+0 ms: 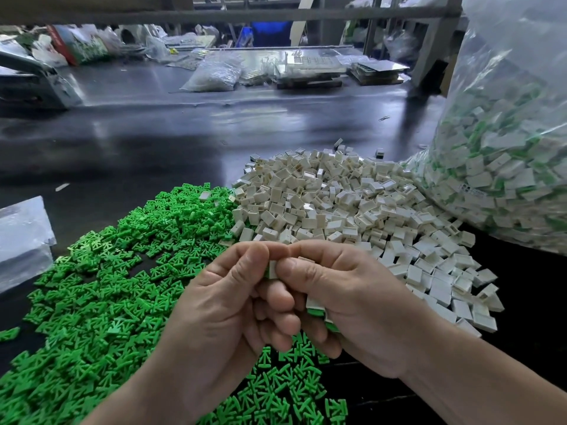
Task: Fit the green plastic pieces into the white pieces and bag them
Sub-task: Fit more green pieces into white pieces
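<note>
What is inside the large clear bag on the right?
The clear bag holds white pieces with green parts showing between them. Deeper layers are hidden behind the outer ones.

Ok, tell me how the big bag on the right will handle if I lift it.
Probably heavy: the bag bulges with packed white-and-green pieces. Likely floppy, since its thin clear film creases and slumps beside the white pile. The load would probably shift, so support it from below.

It's a factory workbench (parts heaped, bulk bags).
</note>
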Tool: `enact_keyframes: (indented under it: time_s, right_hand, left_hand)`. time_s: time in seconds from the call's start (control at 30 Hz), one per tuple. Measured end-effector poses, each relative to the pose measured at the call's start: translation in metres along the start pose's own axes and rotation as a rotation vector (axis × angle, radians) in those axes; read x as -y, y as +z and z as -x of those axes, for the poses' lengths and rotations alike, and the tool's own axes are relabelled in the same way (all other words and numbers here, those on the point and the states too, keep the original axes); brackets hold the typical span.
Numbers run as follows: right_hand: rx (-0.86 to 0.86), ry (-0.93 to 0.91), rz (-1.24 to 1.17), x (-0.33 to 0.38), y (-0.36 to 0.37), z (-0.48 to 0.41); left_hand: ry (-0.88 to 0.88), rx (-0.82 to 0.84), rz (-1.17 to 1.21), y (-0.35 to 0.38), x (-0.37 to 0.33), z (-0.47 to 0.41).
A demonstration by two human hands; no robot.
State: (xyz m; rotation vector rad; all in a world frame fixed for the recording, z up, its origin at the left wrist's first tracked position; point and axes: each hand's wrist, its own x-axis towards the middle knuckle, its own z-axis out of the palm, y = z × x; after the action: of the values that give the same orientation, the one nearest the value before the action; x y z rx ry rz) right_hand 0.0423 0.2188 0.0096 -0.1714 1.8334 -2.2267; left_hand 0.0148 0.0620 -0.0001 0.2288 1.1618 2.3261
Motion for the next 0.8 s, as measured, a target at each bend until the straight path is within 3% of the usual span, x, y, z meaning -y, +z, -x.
enact_keyframes:
  time_s: [0.17,0.43,0.63,0.73,0.8]
  right_hand:
    - [0.033,0.006,-0.099,0.0038,0.0010,0.0026]
    - [-0.041,-0.014,-0.015,0.0011,0.0072,0.0024]
    - [-0.004,-0.022,-0.087,0.0039,0.0050,0.0015]
    - [0.014,-0.006,-0.127,0.0025,0.0034,0.0004]
    - [0.005,0.002,-0.130,0.0012,0.0033,-0.0007]
  left_hand:
    - [-0.002,0.202,0.081,-0.0067,-0.0014,-0.0008]
    - [0.059,0.088,-0.004,-0.0026,0.0001,-0.0017]
    - [0.105,0.153,-0.019,-0.0051,-0.0003,-0.0017]
    - [0.127,0.129,-0.141,-0.0083,-0.0051,-0.0015]
    - [0.217,0.058,-0.384,-0.0098,-0.0069,0.0000]
